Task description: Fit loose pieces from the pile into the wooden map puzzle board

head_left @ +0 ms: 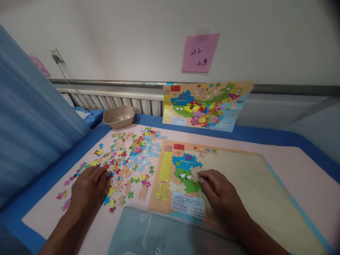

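Observation:
My left hand (90, 184) rests among the loose jigsaw pieces (122, 180), its fingers curled down; whatever lies under the fingertips is hidden. Over the partly filled jigsaw board (239, 177), my right hand (217, 187) has thumb and forefinger pinched together at the right edge of the joined pieces. Anything in that pinch is too small or covered to make out. The joined part (183, 173) shows a blue and green map area with white sheep, a yellow table at the left and a text box below. Bare cream backing fills the board's right side.
A printed map sheet (204, 106) leans upright against the wall behind the board. A beige basin (119, 117) with a few pieces stands at the back left. Blue-green patterned cloth (148, 230) lies at the front edge. A blue curtain (34, 106) hangs at left.

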`<state>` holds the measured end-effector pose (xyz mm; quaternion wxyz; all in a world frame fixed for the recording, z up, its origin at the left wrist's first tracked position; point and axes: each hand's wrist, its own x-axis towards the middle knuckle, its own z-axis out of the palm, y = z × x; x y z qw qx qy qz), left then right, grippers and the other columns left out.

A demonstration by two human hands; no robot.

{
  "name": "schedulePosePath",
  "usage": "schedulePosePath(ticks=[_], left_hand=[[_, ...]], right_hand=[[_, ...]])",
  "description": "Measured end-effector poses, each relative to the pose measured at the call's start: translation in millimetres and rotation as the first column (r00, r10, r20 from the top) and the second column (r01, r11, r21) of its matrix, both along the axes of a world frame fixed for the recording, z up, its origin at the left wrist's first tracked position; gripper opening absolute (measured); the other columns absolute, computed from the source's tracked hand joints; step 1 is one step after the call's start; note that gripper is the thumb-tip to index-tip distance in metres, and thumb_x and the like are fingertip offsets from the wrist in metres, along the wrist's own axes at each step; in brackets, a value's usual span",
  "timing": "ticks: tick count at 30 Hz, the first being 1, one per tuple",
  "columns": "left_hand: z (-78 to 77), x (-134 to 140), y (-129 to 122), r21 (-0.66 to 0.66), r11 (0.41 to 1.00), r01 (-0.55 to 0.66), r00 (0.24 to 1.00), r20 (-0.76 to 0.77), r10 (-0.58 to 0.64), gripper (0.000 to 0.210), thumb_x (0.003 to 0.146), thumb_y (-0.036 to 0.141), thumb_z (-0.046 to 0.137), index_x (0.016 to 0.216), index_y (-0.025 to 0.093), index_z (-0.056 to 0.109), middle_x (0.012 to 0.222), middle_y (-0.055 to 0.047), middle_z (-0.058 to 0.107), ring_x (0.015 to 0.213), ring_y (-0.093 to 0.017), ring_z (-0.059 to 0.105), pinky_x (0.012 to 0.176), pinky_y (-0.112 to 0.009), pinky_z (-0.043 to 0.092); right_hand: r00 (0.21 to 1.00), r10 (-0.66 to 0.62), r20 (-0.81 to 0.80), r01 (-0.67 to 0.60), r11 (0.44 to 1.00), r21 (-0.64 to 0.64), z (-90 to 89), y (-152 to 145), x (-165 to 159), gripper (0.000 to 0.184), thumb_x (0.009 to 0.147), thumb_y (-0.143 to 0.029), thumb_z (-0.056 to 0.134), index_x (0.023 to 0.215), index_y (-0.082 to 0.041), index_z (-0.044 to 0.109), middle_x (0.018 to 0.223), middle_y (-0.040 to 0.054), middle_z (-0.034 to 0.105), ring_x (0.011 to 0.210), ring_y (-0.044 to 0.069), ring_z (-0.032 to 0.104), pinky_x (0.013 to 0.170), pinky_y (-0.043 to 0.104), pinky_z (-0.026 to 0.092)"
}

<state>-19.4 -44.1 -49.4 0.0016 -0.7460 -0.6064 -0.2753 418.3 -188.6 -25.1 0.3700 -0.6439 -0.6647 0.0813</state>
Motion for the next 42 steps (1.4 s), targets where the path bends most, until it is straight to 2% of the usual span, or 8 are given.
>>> schedulePosePath(ticks=[7,14,18,22,26,29,36,42], left_hand=[[5.5,6,-6,0.007,0.994,0.106,0.974,-0.201,-0.102,0.028,0.100,0.034,0.048,0.092,0.028,0.074,0.100,-0.006,0.078,0.096,-0.025,0.069,0.084,-0.036,0.053],[18.2,19,-7,-0.050,0.985,0.164,0.970,-0.172,-0.170,0.033,0.103,0.031,0.047,0.086,0.027,0.075,0.091,-0.006,0.075,0.089,-0.023,0.068,0.077,-0.034,0.049],[27.6,35,1,-0.134,0.954,0.269,0.948,-0.135,-0.287,0.032,0.103,0.031,0.052,0.082,0.026,0.075,0.084,-0.004,0.072,0.083,-0.021,0.067,0.074,-0.033,0.047],[37.3,60,10,-0.196,0.918,0.345,0.918,-0.130,-0.373,0.031,0.099,0.022,0.052,0.075,0.025,0.071,0.079,-0.003,0.068,0.080,-0.019,0.064,0.072,-0.032,0.043],[42.8,80,10,-0.264,0.898,0.351,0.910,-0.131,-0.394,0.028,0.094,0.015,0.052,0.074,0.024,0.069,0.079,-0.002,0.067,0.081,-0.019,0.064,0.073,-0.030,0.042],[42.0,87,7,-0.289,0.890,0.353,0.907,-0.126,-0.401,0.026,0.095,0.017,0.052,0.078,0.025,0.071,0.083,-0.003,0.069,0.083,-0.020,0.064,0.074,-0.031,0.042],[32.8,87,8,-0.286,0.902,0.323,0.921,-0.125,-0.370,0.020,0.093,0.022,0.057,0.077,0.025,0.069,0.083,-0.002,0.069,0.083,-0.021,0.063,0.074,-0.032,0.040],[35.2,85,8,-0.358,0.895,0.268,0.942,-0.096,-0.321,0.017,0.092,0.028,0.059,0.083,0.023,0.073,0.088,-0.003,0.072,0.087,-0.022,0.064,0.077,-0.033,0.041]], right_hand=[[0.999,-0.002,-0.049,0.001,1.000,-0.004,-6.7,0,3,0.025,0.106,-0.042,0.052,0.105,-0.027,0.071,0.103,0.0046,0.073,0.096,0.026,0.068,0.083,0.044,0.051],[0.996,-0.046,-0.080,0.044,0.999,-0.031,-19.5,5,9,0.031,0.103,-0.053,0.053,0.102,-0.030,0.074,0.103,0.0036,0.075,0.096,0.029,0.070,0.082,0.048,0.055],[0.997,-0.044,-0.068,0.041,0.998,-0.041,-23.8,4,13,0.034,0.102,-0.056,0.053,0.103,-0.030,0.075,0.104,0.0055,0.075,0.097,0.031,0.070,0.082,0.049,0.057],[0.997,-0.049,-0.056,0.046,0.998,-0.045,-25.3,4,15,0.036,0.102,-0.058,0.053,0.103,-0.030,0.075,0.105,0.0060,0.075,0.098,0.031,0.070,0.082,0.049,0.058],[0.998,-0.050,-0.037,0.049,0.999,-0.012,-26.7,6,16,0.037,0.101,-0.058,0.052,0.100,-0.030,0.075,0.101,0.0049,0.075,0.092,0.030,0.071,0.077,0.048,0.058],[0.998,-0.052,-0.026,0.052,0.999,0.002,-24.3,6,14,0.031,0.103,-0.052,0.053,0.101,-0.030,0.074,0.100,0.0034,0.075,0.092,0.028,0.070,0.077,0.045,0.057],[1.000,-0.005,0.017,0.006,1.000,-0.007,-6.9,1,4,0.022,0.107,-0.034,0.050,0.104,-0.025,0.069,0.100,0.0037,0.072,0.094,0.023,0.068,0.083,0.040,0.051],[1.000,-0.006,-0.005,0.006,1.000,0.026,-9.5,2,2,0.022,0.106,-0.034,0.051,0.103,-0.024,0.070,0.098,0.0031,0.072,0.092,0.023,0.066,0.081,0.039,0.049]])
